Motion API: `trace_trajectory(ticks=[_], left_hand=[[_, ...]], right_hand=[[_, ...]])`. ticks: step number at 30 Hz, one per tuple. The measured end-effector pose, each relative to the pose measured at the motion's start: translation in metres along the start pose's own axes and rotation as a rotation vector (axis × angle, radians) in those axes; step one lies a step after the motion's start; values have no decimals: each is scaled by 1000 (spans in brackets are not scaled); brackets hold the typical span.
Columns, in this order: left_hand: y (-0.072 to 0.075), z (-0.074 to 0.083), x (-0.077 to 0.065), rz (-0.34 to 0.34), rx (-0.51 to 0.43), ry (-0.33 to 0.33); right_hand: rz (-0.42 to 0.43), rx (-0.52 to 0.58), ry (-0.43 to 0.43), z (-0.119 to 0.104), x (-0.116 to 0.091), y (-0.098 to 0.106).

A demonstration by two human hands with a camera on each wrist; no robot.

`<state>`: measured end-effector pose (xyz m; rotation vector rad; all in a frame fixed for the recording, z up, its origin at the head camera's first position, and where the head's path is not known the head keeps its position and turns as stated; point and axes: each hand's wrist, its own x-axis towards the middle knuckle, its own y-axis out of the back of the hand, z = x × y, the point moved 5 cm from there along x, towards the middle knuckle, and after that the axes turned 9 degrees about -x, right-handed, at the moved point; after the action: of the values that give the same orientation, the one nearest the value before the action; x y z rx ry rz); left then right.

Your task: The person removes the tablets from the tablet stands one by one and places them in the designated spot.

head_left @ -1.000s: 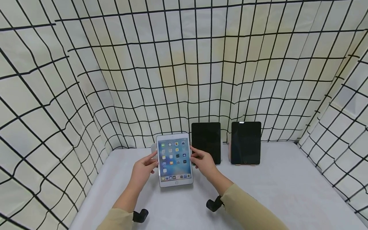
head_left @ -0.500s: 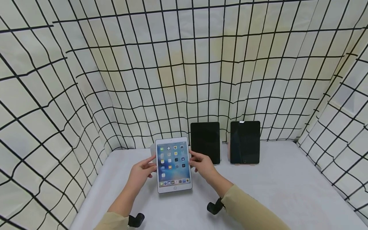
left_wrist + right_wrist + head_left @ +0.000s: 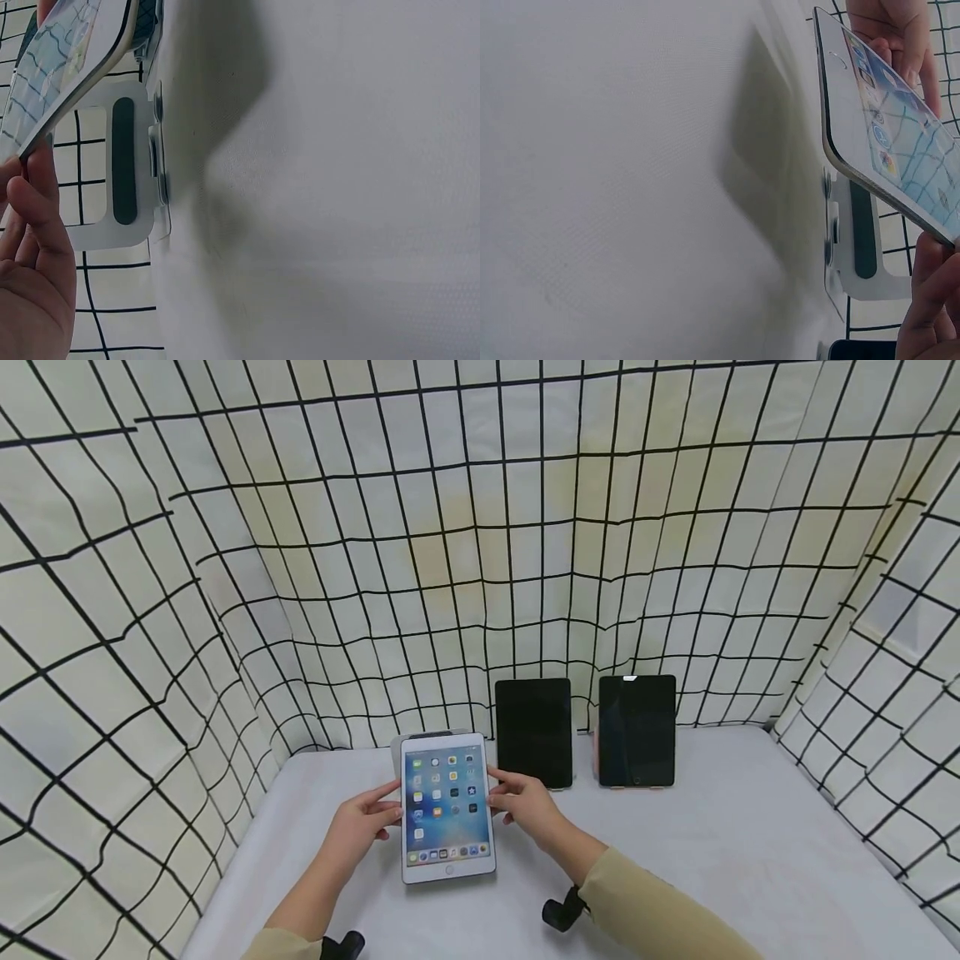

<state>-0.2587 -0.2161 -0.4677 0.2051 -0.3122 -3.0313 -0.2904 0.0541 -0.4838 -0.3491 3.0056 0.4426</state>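
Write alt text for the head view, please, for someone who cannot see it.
A person's left hand and right hand hold a white tablet showing app icons by its edges, before a gray stand on a white table. Two black tablets stand to the right, near a gridded backdrop.

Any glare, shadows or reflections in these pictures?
Head view: a small bright glint on the top edge of the right-hand black tablet; left wrist view: soft-edged shadows on the white tabletop, wavy dark lines reflected in the white tablet; right wrist view: similar shadow and reflections.
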Motion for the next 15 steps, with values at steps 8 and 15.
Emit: trace_trajectory(ticks=[8, 15], left_hand=[[5, -8, -5, -6, -6, 34], [11, -14, -7, -9, 10, 64]], right_hand=[[-21, -5, -17, 2, -5, -8], [-40, 7, -38, 6, -9, -16]])
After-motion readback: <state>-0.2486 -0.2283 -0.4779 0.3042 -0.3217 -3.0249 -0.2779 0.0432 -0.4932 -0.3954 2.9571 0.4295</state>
